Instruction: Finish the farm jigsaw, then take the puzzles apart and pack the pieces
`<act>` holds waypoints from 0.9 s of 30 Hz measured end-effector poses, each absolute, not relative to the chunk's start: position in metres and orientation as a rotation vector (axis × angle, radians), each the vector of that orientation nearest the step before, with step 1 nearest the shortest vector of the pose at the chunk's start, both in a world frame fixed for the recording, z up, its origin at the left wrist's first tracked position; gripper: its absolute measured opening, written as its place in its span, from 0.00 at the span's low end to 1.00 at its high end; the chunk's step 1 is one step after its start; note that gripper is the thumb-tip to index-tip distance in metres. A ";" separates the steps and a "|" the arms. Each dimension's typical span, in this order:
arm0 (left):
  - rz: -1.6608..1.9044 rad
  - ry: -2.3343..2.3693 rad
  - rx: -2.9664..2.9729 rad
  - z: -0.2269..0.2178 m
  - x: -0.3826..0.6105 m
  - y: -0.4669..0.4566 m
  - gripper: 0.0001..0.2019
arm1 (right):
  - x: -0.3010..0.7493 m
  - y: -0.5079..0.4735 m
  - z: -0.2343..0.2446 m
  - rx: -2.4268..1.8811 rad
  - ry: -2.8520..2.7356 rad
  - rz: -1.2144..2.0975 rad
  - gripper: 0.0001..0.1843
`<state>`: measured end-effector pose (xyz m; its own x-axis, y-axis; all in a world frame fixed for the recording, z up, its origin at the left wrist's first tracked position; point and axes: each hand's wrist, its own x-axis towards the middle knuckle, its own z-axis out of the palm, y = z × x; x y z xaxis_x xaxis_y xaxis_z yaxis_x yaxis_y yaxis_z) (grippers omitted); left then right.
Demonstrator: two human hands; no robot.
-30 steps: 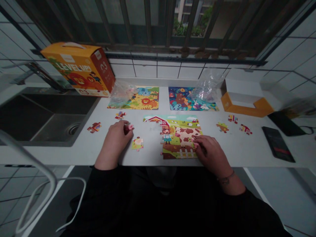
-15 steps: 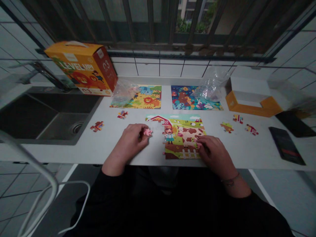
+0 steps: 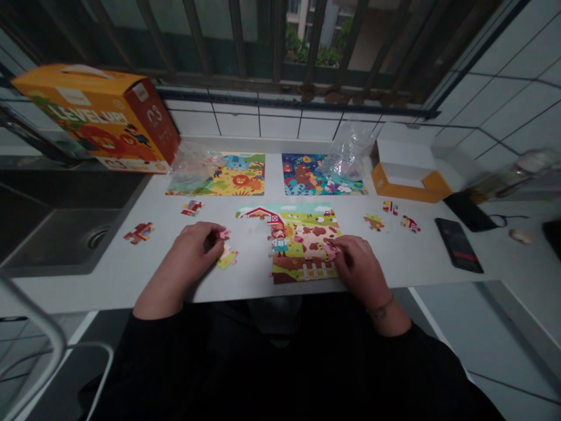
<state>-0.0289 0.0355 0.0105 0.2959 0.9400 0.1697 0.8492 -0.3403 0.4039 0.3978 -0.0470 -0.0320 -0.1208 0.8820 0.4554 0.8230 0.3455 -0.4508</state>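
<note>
A partly joined farm jigsaw puzzle (image 3: pixel 302 272) with a cow, a farmer and a red barn lies before me; its left side is a gap below the barn roof. My left hand (image 3: pixel 195 248), left of the gap, pinches a pink puzzle piece (image 3: pixel 224 234). Just below those fingertips shows a yellow-green puzzle piece (image 3: pixel 228 258); whether the hand touches it I cannot tell. Over the puzzle's right edge, my right hand (image 3: pixel 360 263) has thumb and fingers closed on another pink puzzle piece (image 3: pixel 329 251), partly hidden by the fingers.
Loose puzzle pieces lie left (image 3: pixel 139 233) and right (image 3: pixel 374 222) on the counter. Behind are a lion puzzle (image 3: pixel 243 180), a blue night puzzle (image 3: pixel 302 184), clear plastic bags, an orange box (image 3: pixel 105 126) and an open carton (image 3: pixel 407 184). A sink is left, a phone (image 3: pixel 459 244) right.
The view has turned to the right. My left hand has drawn away from the puzzle with its pink piece, and the yellow-green piece now shows below it. My right hand stays at the puzzle's right edge.
</note>
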 end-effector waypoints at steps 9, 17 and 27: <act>0.647 1.622 2.424 0.013 -0.031 0.002 0.12 | 0.442 -0.052 -0.037 -1.760 -1.559 -0.059 0.13; 0.602 1.350 2.423 -0.010 -0.020 -0.019 0.12 | 0.425 -0.064 -0.023 -1.707 -1.815 0.003 0.08; 0.681 1.323 2.437 -0.009 -0.015 -0.019 0.09 | 0.408 -0.037 -0.015 -1.494 -2.365 0.286 0.25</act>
<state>-0.0150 -0.0187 -0.0091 0.4680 0.8423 0.2676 0.7074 -0.5385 0.4579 0.4077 -0.0366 -0.0148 -0.3968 0.9027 0.1666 0.8368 0.4303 -0.3385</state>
